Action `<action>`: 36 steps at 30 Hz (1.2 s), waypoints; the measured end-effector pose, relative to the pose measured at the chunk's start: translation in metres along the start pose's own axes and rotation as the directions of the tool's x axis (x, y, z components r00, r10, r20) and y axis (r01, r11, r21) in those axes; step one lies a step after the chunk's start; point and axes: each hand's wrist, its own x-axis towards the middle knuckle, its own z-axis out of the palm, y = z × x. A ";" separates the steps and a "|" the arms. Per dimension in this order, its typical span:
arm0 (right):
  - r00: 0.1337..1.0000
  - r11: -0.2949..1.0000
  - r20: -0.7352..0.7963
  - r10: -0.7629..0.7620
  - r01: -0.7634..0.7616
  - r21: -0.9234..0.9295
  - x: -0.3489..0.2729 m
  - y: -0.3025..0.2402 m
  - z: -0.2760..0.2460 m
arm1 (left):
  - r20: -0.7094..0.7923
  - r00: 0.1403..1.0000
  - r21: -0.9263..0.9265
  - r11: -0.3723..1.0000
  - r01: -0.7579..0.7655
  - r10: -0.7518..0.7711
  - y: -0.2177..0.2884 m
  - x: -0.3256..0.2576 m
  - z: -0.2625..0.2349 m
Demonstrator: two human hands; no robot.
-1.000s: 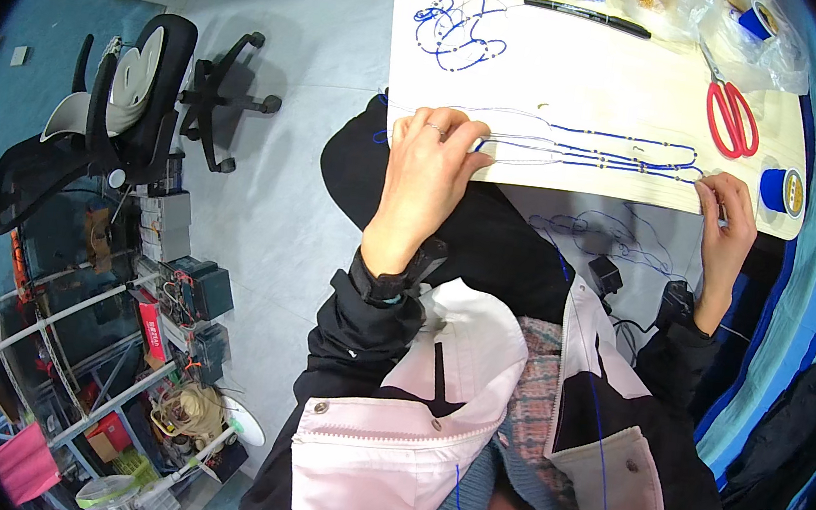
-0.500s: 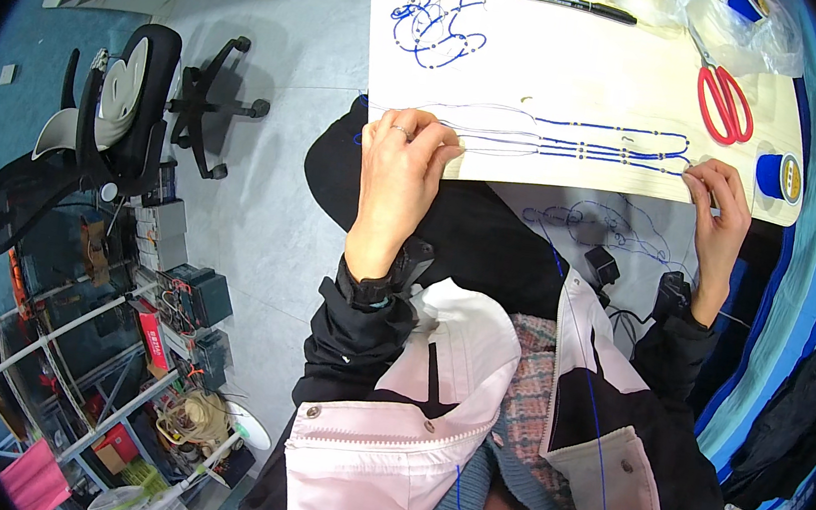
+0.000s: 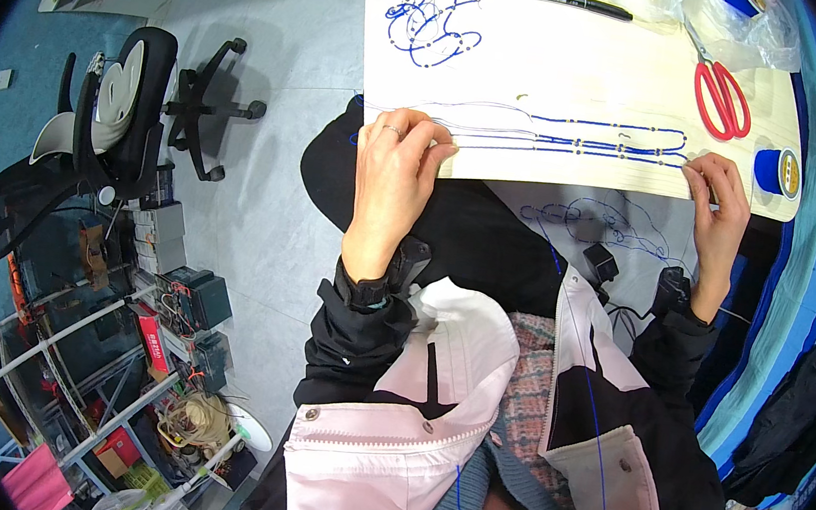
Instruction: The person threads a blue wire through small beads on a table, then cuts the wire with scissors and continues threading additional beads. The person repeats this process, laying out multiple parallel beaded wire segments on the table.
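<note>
Blue beaded strands (image 3: pixel 578 141) with small gold beads lie in long, nearly parallel rows on the pale board. Thin bare threads run on from their left ends toward my left hand (image 3: pixel 395 178). That hand rests at the board's near edge, thumb and fingers closed on the thread of the nearest row. My right hand (image 3: pixel 721 205), at the rows' right end, pinches the end of that same row. Between the two hands the nearest row lies almost straight. A tangled blue beaded strand (image 3: pixel 428 34) lies farther back on the left.
Red-handled scissors (image 3: pixel 720 99) and a blue thread spool (image 3: pixel 770 171) lie at the right. A black pen (image 3: pixel 565 3) and a clear plastic bag (image 3: pixel 760 38) are at the back. The board's near edge (image 3: pixel 577 188) overhangs my lap. An office chair (image 3: pixel 132 113) stands on the left.
The nearest beaded row has become straighter between my hands. Both hands keep their grip in almost the same places; the whole view has shifted slightly.
</note>
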 end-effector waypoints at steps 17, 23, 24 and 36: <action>0.999 0.997 0.028 -0.040 0.038 0.067 0.014 -0.010 -0.005 | -0.006 0.993 -0.092 0.989 -0.118 0.118 0.031 0.012 -0.003; 0.991 1.000 0.130 -0.010 0.008 0.017 0.022 -0.013 -0.003 | 0.071 0.989 -0.032 0.992 -0.126 0.128 0.041 0.024 0.012; 0.992 1.000 0.126 -0.016 0.012 0.028 0.022 -0.012 -0.002 | 0.064 0.989 -0.033 0.991 -0.131 0.133 0.039 0.025 0.014; 0.998 0.995 0.062 0.000 -0.006 0.098 0.009 0.004 0.001 | 0.032 0.992 -0.069 0.990 -0.120 0.122 0.026 0.024 0.027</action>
